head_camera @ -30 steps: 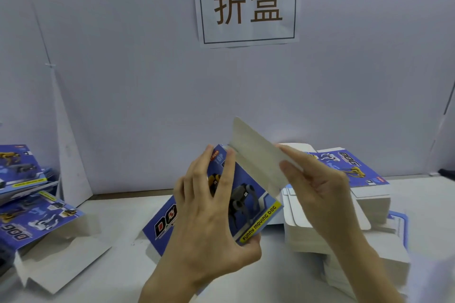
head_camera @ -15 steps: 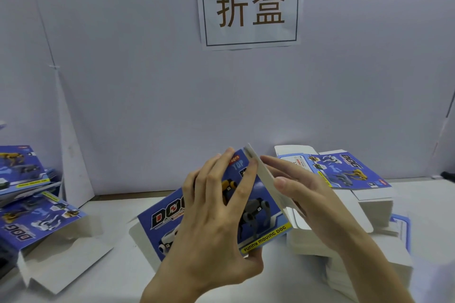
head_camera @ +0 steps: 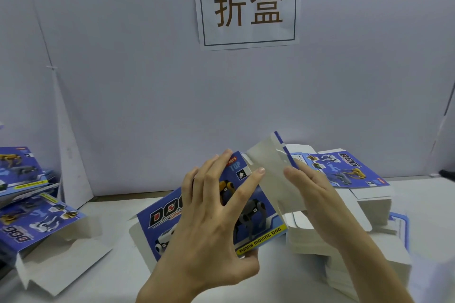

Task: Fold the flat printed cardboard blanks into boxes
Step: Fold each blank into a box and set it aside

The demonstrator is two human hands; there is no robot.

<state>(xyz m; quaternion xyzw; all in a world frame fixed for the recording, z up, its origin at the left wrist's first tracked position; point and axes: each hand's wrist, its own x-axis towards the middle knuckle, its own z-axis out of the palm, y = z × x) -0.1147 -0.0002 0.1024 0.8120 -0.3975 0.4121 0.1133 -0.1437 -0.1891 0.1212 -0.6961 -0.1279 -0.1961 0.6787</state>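
1. Head view: your left grip [head_camera: 209,224] clasps the printed blank [head_camera: 259,213] above the worktop [head_camera: 115,283], fingers spread over its blue face, thumb under its lower edge.
2. Your right grip [head_camera: 317,194] presses straight fingers against the blank's raised white flap [head_camera: 268,167].
3. Right of the blank lies a stack of flat blanks [head_camera: 344,171].
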